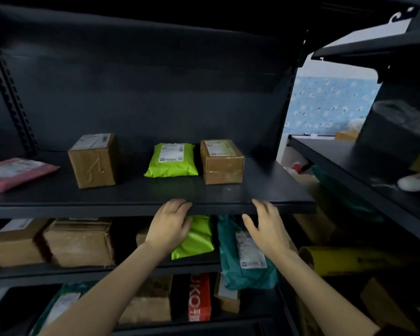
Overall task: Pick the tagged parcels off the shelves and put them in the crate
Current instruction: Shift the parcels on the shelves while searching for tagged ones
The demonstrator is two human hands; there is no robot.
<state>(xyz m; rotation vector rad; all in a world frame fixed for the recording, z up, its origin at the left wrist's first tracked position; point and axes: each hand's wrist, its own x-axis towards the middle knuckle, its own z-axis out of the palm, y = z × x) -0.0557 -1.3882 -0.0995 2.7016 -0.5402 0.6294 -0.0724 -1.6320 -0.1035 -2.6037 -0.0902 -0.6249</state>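
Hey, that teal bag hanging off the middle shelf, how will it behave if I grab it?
The teal bag looks wrinkled and droops over the shelf edge, so probably floppy. Its glossy plastic may be slippery. It likely won't roll, but could slide off.

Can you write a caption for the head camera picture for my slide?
Two bare hands, left hand and right hand, reach toward parcels beneath a shelf.

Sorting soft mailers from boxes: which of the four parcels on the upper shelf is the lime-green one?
The lime-green plastic mailer bag, lying between the two brown cardboard boxes; the pink mailer lies far left.
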